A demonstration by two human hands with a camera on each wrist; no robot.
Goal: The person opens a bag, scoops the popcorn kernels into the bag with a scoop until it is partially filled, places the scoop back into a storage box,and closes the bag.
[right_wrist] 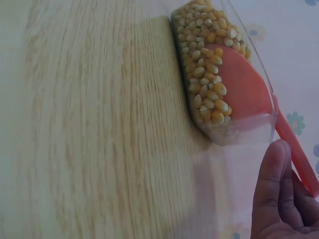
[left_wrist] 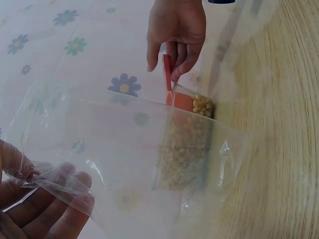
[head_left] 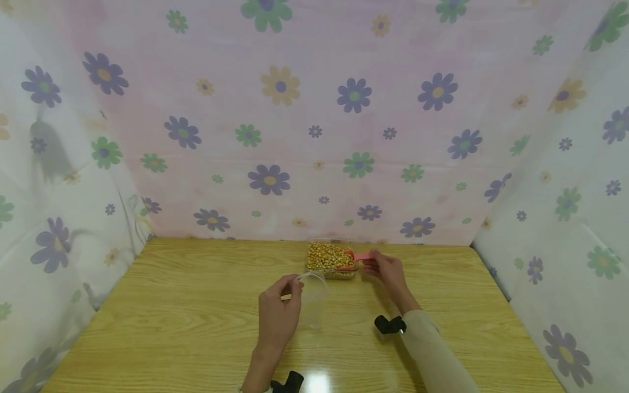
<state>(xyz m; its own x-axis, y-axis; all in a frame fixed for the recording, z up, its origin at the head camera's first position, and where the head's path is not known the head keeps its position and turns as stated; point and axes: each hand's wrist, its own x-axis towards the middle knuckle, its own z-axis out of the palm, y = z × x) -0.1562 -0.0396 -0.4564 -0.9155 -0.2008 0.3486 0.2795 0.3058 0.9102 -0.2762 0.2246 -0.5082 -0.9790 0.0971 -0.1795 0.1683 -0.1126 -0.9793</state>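
A clear container [head_left: 339, 275] filled with yellow corn kernels [head_left: 324, 255] stands near the back of the table. My right hand [head_left: 388, 273] grips the handle of a pink scoop [right_wrist: 244, 84], whose bowl lies inside the container among the kernels. To the front left, my left hand [head_left: 280, 314] pinches the rim of a clear plastic bag [left_wrist: 134, 149] between thumb and fingers. The bag hangs with its mouth spread, in front of the container. In the left wrist view, the kernels show through its film, and no contents are visible in it.
The wooden table [head_left: 196, 305] reaches back to a flower-patterned curtain [head_left: 314, 202], with more of the same cloth at both sides. Black wrist mounts [head_left: 390, 325] sit on both forearms. Bare wood lies to the left and right of the hands.
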